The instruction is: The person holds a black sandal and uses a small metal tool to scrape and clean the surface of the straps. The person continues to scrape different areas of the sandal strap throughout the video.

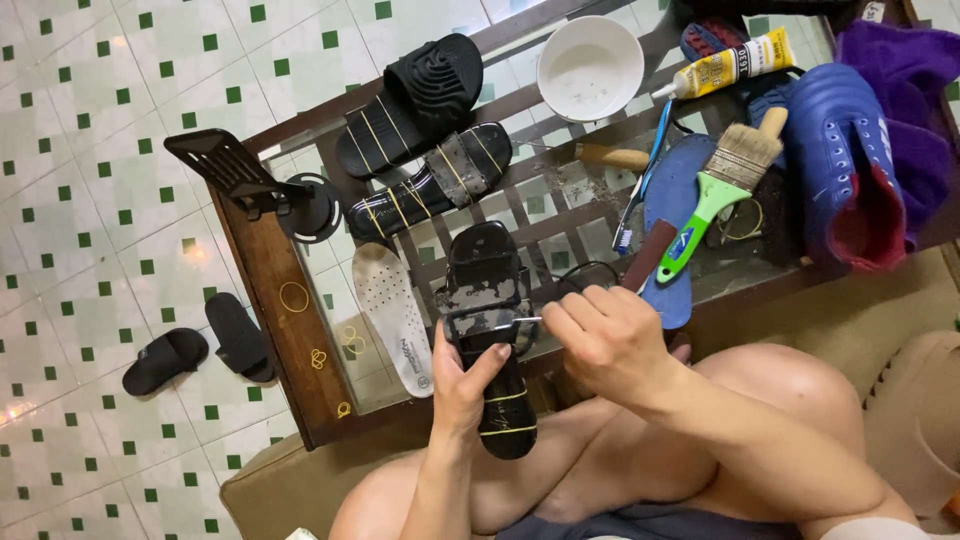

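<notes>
A white floor (100, 120) tiled with small green squares surrounds a low glass-topped desk (285, 330) with a wooden frame. The left hand (462, 385) wraps a black sandal (492, 330) from below, holding it steady above the lap, rubber bands round its sole. The right hand (605, 340) is curled closed, pinching a thin metal tool (525, 321) against the strap. Within reach on the desk lie a white insole (395, 315), two more black sandals (425, 135), a white bowl (590, 65), a glue tube (725, 65) and a green-handled brush (720, 190).
</notes>
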